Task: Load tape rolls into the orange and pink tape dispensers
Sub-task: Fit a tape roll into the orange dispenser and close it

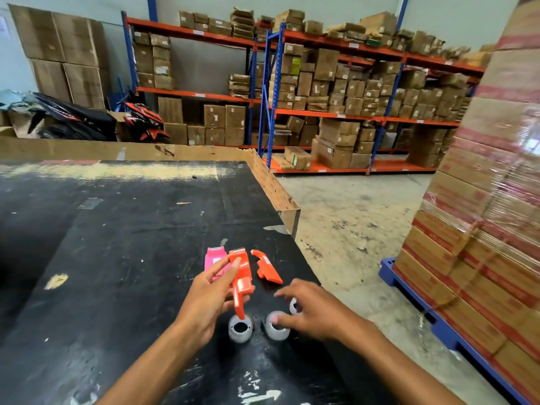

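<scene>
The left hand [204, 299] held the orange dispenser [241, 276] above the black table [117, 258], fingers clamped around its body. The right hand [315, 311] hovered with fingers spread, fingertips touching one tape roll [277, 330]; a second roll [240, 328] lay beside it. The pink dispenser [214, 258] and an orange cover [267, 267] lay just beyond. The rolls looked light and rigid; pinching the outer rim appeared best.

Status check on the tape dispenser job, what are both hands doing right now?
Left hand holds orange dispenser. Right hand on a tape roll; another roll loose beside it. Pink dispenser and orange cover on table, nothing blocking.
</scene>
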`<state>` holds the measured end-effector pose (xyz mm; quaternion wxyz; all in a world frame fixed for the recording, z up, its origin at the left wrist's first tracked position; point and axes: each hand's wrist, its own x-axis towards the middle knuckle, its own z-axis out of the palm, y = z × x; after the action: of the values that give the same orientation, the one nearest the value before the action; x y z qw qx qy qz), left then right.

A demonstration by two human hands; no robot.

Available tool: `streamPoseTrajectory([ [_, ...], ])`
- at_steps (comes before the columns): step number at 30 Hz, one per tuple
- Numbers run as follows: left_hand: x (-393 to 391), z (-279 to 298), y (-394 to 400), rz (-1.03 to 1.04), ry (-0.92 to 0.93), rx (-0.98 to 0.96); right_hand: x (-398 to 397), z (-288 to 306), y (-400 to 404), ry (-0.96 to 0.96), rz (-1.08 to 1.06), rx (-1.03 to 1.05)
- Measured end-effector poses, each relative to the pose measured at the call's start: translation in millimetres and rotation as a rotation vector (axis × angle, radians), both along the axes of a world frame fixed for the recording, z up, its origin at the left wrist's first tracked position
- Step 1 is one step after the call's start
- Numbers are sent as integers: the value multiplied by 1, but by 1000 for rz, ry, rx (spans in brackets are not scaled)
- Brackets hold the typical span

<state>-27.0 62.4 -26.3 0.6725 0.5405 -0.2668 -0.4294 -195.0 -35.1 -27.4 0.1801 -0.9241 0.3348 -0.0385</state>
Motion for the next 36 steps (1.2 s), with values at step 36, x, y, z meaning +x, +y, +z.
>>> streamPoseTrajectory([
  [36, 17, 3, 15, 126, 129, -64, 67, 1, -54, -462, -277, 190],
])
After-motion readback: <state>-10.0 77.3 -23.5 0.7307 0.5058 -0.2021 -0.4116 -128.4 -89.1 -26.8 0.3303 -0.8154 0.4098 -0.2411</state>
